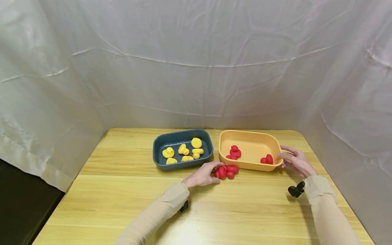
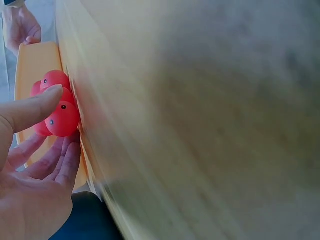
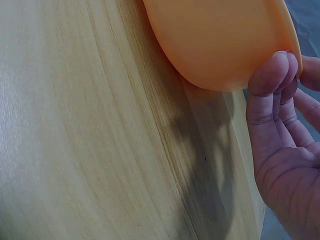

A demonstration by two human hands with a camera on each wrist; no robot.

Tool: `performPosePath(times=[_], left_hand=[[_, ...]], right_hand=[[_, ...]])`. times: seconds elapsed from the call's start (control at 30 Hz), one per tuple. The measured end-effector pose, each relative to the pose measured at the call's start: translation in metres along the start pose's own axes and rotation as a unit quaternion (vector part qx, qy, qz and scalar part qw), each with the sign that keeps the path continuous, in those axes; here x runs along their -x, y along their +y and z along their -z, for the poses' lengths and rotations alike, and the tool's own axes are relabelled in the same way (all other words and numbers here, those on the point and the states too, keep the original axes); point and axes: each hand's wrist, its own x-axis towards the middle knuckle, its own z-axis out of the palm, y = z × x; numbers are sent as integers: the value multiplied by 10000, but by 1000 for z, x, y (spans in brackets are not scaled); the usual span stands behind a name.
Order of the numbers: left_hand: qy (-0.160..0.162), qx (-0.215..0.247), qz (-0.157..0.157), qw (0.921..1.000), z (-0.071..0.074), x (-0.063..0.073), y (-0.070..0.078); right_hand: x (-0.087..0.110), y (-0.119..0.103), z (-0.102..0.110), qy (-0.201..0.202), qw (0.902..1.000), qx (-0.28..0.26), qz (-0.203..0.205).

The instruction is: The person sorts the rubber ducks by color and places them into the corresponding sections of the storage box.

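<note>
On the table, a cluster of red rubber ducks [image 1: 223,173] lies just in front of an orange bin [image 1: 251,165]. My left hand [image 1: 201,175] reaches around the cluster's left side, fingers behind and thumb in front. In the left wrist view, the thumb overlaps the red ducks [image 2: 64,120] while the fingers spread below them, relaxed. At the bin's right end, my right hand [image 1: 296,161] pinches the rim; the right wrist view shows thumb and fingertips on the bin's rim [image 3: 295,45]. Several red ducks [image 1: 235,151] lie inside the bin.
A dark blue bin [image 1: 156,153] with several yellow rubber ducks [image 1: 168,152] stands left of the orange one. Both bins are near the table's [image 1: 122,190] back edge. Pale curtains [image 1: 196,85] hang behind and at the sides.
</note>
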Motion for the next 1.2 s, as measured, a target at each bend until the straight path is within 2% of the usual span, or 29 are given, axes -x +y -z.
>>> performPosePath(times=[0.27,0.5,0.73,0.87,1.03,1.2], left_hand=[[60,-104,25,9999,0,0,1],[141,135,166,9997,1,2,1],[549,470,-126,9973,4,4,-2],[628,589,-222,9960,5,6,-2],[796,718,-145,9941,8,8,3],[1101,1069,-74,9881,11,8,8]], right_hand=[[0,0,0,0,10000,16,9],[-1,2,0,31,10000,59,33],[-1,2,0,46,10000,59,55],[-1,2,1,47,10000,42,62],[-1,2,0,61,9999,60,65],[0,2,0,79,9999,87,71]])
